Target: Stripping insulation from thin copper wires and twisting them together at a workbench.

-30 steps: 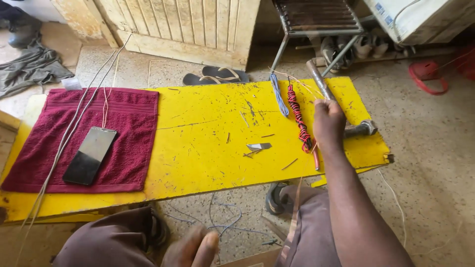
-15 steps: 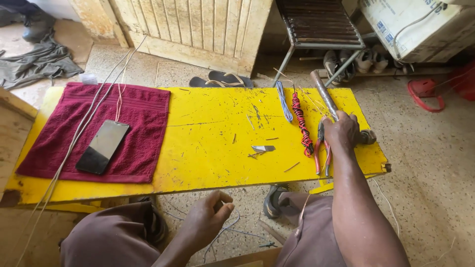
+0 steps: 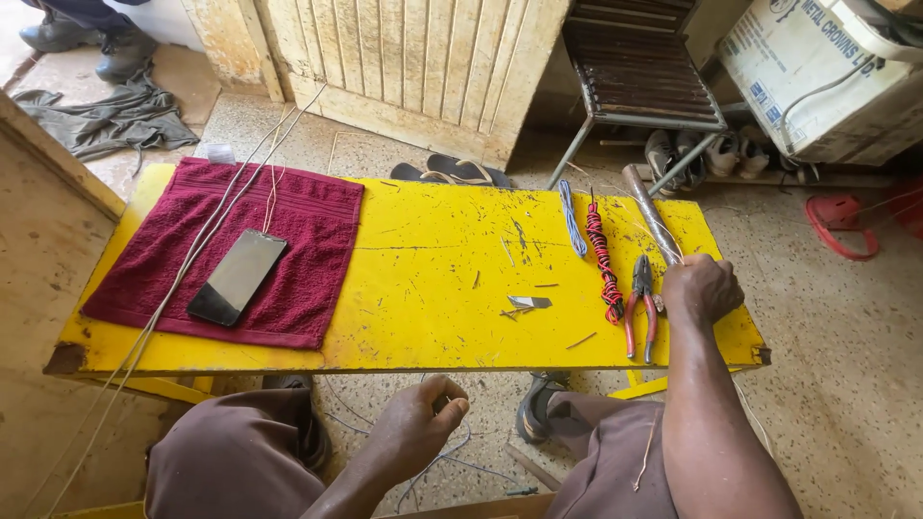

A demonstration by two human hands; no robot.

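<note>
My right hand rests on the right end of the yellow bench, closed around the near end of a hammer whose long grey handle points away from me. Red-handled pliers lie just left of that hand. Beside them are a twisted red-and-black wire and a blue-and-white wire. My left hand is below the bench's front edge, between my knees, with its fingertips pinched on a thin wire that trails to the floor.
A maroon towel covers the bench's left part, with a dark phone and long pale wires on it. A small metal piece lies mid-bench. Sandals, a metal chair, shoes and a white box stand behind.
My left hand has come up from the bottom edge to just under the bench, pinching the wire. My right hand has slid nearer along the hammer, and the pliers now show beside it.
</note>
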